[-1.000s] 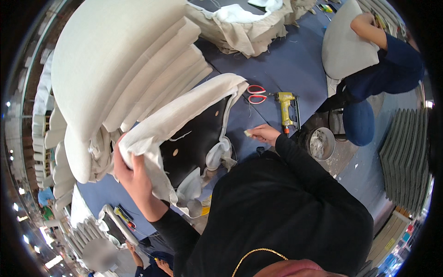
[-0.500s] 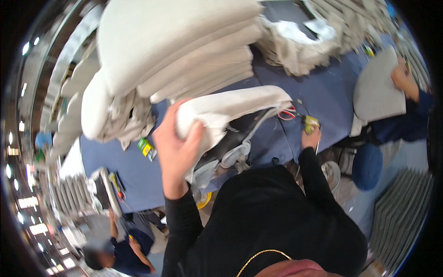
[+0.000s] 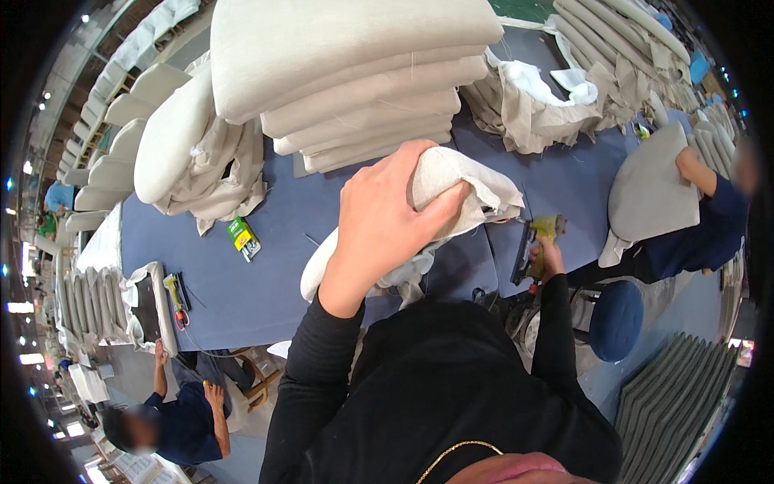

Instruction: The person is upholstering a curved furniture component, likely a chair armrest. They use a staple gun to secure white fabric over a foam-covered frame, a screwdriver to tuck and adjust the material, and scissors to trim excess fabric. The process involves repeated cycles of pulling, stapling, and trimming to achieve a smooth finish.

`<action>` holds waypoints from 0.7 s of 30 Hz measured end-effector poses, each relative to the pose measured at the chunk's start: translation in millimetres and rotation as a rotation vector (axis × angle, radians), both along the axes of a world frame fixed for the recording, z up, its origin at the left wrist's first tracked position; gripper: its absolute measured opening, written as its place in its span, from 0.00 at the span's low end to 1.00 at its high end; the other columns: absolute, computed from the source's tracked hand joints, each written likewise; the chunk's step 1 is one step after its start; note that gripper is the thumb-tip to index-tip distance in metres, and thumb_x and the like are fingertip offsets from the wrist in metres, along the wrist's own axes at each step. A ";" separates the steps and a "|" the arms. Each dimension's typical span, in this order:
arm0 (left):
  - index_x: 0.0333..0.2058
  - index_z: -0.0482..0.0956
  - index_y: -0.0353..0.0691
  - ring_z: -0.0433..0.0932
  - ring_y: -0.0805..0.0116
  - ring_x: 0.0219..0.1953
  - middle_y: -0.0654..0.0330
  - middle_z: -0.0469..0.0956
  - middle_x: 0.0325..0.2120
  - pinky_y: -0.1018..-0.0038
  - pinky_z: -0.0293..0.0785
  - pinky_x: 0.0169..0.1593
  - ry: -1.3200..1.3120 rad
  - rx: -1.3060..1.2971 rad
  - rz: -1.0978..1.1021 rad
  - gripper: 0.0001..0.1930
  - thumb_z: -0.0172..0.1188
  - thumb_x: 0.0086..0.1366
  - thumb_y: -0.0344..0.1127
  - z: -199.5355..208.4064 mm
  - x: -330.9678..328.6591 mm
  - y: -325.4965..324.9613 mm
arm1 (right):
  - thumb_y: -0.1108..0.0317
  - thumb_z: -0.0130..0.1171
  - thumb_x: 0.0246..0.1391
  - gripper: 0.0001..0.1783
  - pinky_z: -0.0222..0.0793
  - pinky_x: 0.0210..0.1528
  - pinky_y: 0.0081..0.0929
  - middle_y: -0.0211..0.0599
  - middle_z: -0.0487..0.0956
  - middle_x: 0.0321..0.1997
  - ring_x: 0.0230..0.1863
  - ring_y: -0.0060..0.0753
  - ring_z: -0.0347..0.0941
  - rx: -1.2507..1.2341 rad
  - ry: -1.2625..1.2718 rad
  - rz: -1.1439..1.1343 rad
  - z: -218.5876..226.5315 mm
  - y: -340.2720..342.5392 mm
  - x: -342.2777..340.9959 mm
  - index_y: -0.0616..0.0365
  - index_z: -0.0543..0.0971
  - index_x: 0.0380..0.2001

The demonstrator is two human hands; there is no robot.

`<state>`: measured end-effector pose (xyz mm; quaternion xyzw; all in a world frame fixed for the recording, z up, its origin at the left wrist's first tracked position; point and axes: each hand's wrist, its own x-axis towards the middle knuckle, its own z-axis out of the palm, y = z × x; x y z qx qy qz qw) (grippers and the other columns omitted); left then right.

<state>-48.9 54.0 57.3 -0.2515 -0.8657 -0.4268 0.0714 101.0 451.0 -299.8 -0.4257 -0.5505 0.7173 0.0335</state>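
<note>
My left hand (image 3: pixel 383 222) grips the near corner of a beige upholstered panel (image 3: pixel 463 179), thumb on one side and fingers wrapped over the top. Loose fabric edges show at the panel's right end, and its pale left end shows beyond my wrist. Much of the panel is hidden behind my hand and forearm. To the right, my right hand (image 3: pixel 550 256) is closed around the handle of a yellow-green staple gun (image 3: pixel 548 227). The staple gun is held apart from the panel, close to the table's front edge.
A stack of beige cushions (image 3: pixel 355 60) stands across the blue table (image 3: pixel 290 290). Left of it lies another padded piece (image 3: pixel 165 153), with a green box (image 3: pixel 243 239) nearby. Co-workers sit at both sides. A blue stool (image 3: pixel 617 321) stands at right.
The panel has turned in my left hand, its held end swinging right and toward the staple gun. My right hand still holds the staple gun, which now points more upright.
</note>
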 end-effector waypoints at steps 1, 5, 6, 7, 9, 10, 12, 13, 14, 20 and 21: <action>0.50 0.84 0.40 0.88 0.46 0.41 0.47 0.88 0.38 0.62 0.82 0.47 0.010 0.003 0.012 0.23 0.73 0.60 0.47 -1.0 0.4 -0.9 | 0.64 0.66 0.62 0.14 0.65 0.24 0.26 0.27 0.73 0.23 0.21 0.21 0.69 -0.138 0.044 -0.040 77.5 -35.1 -6.5 0.59 0.78 0.46; 0.50 0.84 0.39 0.88 0.45 0.42 0.47 0.88 0.38 0.62 0.82 0.47 0.041 -0.002 0.006 0.24 0.73 0.61 0.48 1.3 -3.3 6.7 | 0.62 0.60 0.70 0.13 0.65 0.27 0.24 0.23 0.71 0.23 0.22 0.18 0.67 0.133 0.339 0.165 204.0 -105.3 6.6 0.56 0.82 0.52; 0.50 0.84 0.39 0.88 0.45 0.42 0.47 0.88 0.38 0.61 0.82 0.47 0.046 -0.011 0.008 0.24 0.73 0.61 0.48 2.2 -3.9 9.2 | 0.62 0.60 0.70 0.14 0.65 0.27 0.24 0.23 0.71 0.23 0.22 0.18 0.67 0.175 0.400 0.187 228.7 -121.0 9.8 0.55 0.82 0.54; 0.50 0.84 0.39 0.88 0.44 0.42 0.47 0.88 0.39 0.61 0.82 0.47 0.040 -0.019 0.006 0.24 0.73 0.61 0.48 2.6 -4.7 12.4 | 0.60 0.59 0.71 0.18 0.64 0.29 0.23 0.22 0.69 0.23 0.23 0.18 0.66 0.225 0.404 0.251 244.3 -127.9 15.6 0.58 0.79 0.57; 0.50 0.84 0.38 0.88 0.44 0.42 0.46 0.88 0.39 0.61 0.82 0.48 0.033 -0.036 -0.004 0.24 0.73 0.61 0.48 2.5 -7.2 19.9 | 0.56 0.58 0.73 0.26 0.63 0.31 0.22 0.22 0.65 0.23 0.25 0.18 0.64 0.326 0.410 0.372 260.7 -139.6 25.5 0.63 0.74 0.64; 0.50 0.84 0.39 0.88 0.43 0.43 0.46 0.88 0.39 0.59 0.82 0.47 0.052 -0.046 -0.012 0.25 0.73 0.61 0.50 1.2 -8.7 22.6 | 0.60 0.64 0.67 0.24 0.63 0.33 0.20 0.25 0.71 0.25 0.27 0.18 0.67 0.434 0.470 0.338 261.2 -149.8 25.4 0.64 0.78 0.59; 0.50 0.83 0.40 0.87 0.42 0.43 0.46 0.88 0.38 0.56 0.81 0.47 0.096 -0.074 -0.005 0.26 0.73 0.61 0.53 -2.3 -9.7 23.4 | 0.64 0.70 0.61 0.23 0.67 0.34 0.20 0.29 0.78 0.28 0.29 0.20 0.73 1.124 0.667 0.403 304.1 -169.3 4.3 0.63 0.81 0.56; 0.50 0.83 0.40 0.87 0.42 0.43 0.47 0.88 0.39 0.56 0.81 0.47 0.095 -0.079 -0.008 0.26 0.73 0.61 0.53 -1.6 -9.3 22.8 | 0.65 0.72 0.56 0.24 0.73 0.39 0.23 0.37 0.83 0.34 0.35 0.28 0.82 0.990 0.618 0.448 307.5 -171.1 2.6 0.62 0.82 0.54; 0.50 0.83 0.40 0.87 0.42 0.43 0.47 0.88 0.39 0.56 0.81 0.47 0.095 -0.083 -0.012 0.26 0.73 0.61 0.52 -1.4 -9.1 23.3 | 0.66 0.74 0.51 0.25 0.80 0.43 0.27 0.46 0.89 0.40 0.41 0.36 0.90 0.861 0.559 0.478 310.0 -171.9 1.5 0.62 0.83 0.53; 0.52 0.82 0.42 0.86 0.43 0.45 0.48 0.88 0.41 0.55 0.81 0.49 0.110 -0.093 -0.014 0.24 0.72 0.59 0.44 -3.2 -8.3 22.0 | 0.67 0.75 0.49 0.29 0.79 0.43 0.32 0.53 0.87 0.40 0.42 0.55 0.88 0.880 0.700 0.533 330.4 -187.8 -12.4 0.64 0.80 0.54; 0.52 0.82 0.42 0.86 0.43 0.45 0.48 0.88 0.42 0.55 0.81 0.49 0.102 -0.091 -0.009 0.24 0.71 0.58 0.43 -3.1 -7.3 21.6 | 0.66 0.75 0.49 0.29 0.79 0.43 0.33 0.54 0.87 0.40 0.42 0.55 0.88 0.875 0.719 0.528 329.7 -188.6 -12.5 0.64 0.80 0.54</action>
